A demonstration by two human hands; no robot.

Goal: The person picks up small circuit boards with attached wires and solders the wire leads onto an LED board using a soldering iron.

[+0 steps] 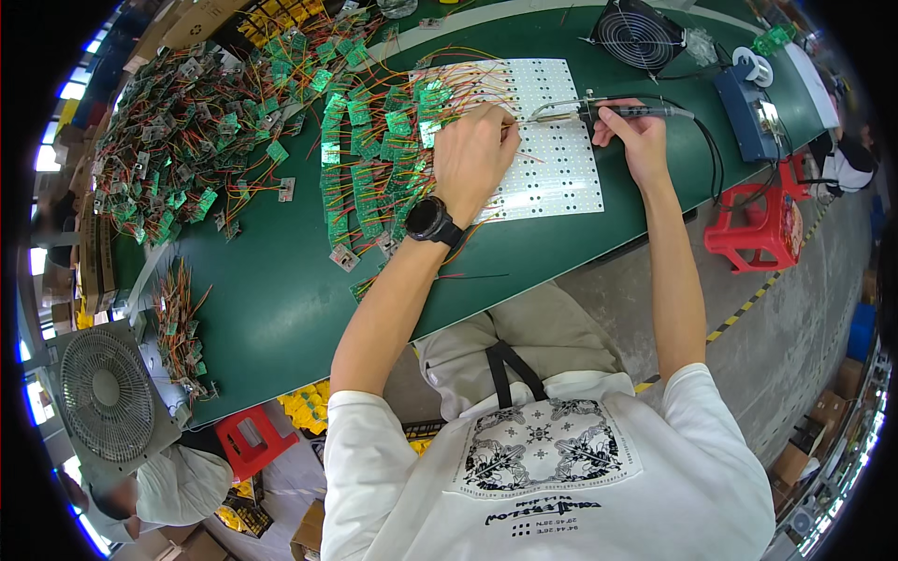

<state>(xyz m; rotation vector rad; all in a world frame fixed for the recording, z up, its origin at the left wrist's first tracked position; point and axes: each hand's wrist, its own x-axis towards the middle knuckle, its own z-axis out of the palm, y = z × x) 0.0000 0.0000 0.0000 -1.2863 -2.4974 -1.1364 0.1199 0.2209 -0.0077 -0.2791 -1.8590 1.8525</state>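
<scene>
I see the right hand gripping a soldering iron; left hand contents unclear; white panel wired left, unwired right.

This is an electronics workshop: a green bench, heaped circuit boards, soldering iron and striped floor tape.

left fingers: hold too small to tell | white shirt: cut off below
</scene>
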